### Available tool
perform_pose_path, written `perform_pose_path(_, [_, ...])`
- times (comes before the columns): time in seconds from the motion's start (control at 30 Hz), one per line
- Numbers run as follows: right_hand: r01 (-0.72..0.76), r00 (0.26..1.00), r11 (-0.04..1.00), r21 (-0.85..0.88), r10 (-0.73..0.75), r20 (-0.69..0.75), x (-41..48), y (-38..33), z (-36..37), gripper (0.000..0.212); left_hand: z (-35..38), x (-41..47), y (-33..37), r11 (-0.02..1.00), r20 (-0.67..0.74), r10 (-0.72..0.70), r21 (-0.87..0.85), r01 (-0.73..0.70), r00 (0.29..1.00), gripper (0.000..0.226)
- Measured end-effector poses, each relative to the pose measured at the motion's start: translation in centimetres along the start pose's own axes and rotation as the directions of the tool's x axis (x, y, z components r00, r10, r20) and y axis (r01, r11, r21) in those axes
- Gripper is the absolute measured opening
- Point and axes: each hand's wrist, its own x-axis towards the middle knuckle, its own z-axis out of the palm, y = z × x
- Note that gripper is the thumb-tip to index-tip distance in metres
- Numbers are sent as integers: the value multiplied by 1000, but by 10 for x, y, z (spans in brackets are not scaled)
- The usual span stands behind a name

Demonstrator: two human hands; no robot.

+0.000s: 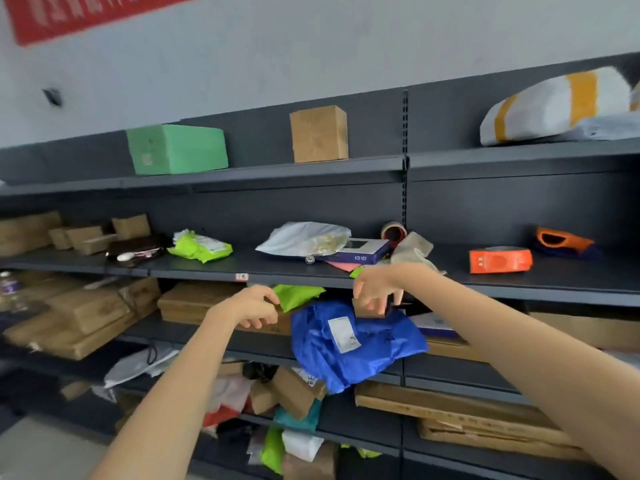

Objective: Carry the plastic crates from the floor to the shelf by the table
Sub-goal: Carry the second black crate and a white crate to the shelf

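Right hand [375,295] pinched a small brown box [367,310] above the blue bag [349,348], left hand [254,306] loosely curled, empty, beside a green packet [298,295]

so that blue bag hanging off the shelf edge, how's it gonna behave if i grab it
The blue bag looks floppy: its plastic is creased and sags over the shelf lip, so it should drape rather than hold shape. The glossy film may be slippery. Already overhanging, it could slide off if nudged.

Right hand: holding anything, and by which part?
Yes. The right hand pinches a small brown box by its top edge, above the blue bag. The left hand is curled near a green packet; whether it grips it cannot be told.
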Motion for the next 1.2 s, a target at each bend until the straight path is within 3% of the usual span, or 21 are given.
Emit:
perform_pose_path(0.37, [202, 978, 971, -124, -207, -25, -13, -181, 30, 36, -80, -103, -115, 997, -122, -49, 58, 56, 991, 41])
perform_pose_path(0.5, [372, 928, 920, -123, -373, 12, -14, -300, 61, 35, -122, -169, -187, 986, -259, -88, 116, 122, 962, 51])
perform_pose_path(0.63, [560, 828, 815, -145, -552, 94, -21, -430, 111, 36, -145, -268, -275, 943, -390, -195, 178, 282, 900, 51])
perform_pose_path(0.73, [694, 720, 692, -197, -669, 186, -36, -531, 153, 36, -162, -344, -354, 878, -478, -333, 156, 452, 813, 53])
perform_pose_path(0.87, [827, 561, 514, -226, -774, 292, -71, -654, 207, 34, -183, -447, -446, 760, -548, -537, 15, 649, 642, 57])
perform_pose_path(1.2, [988, 146, 98, -121, -858, 493, -167, -912, 339, 39, -181, -684, -617, 399, -512, -834, -302, 866, 206, 50])
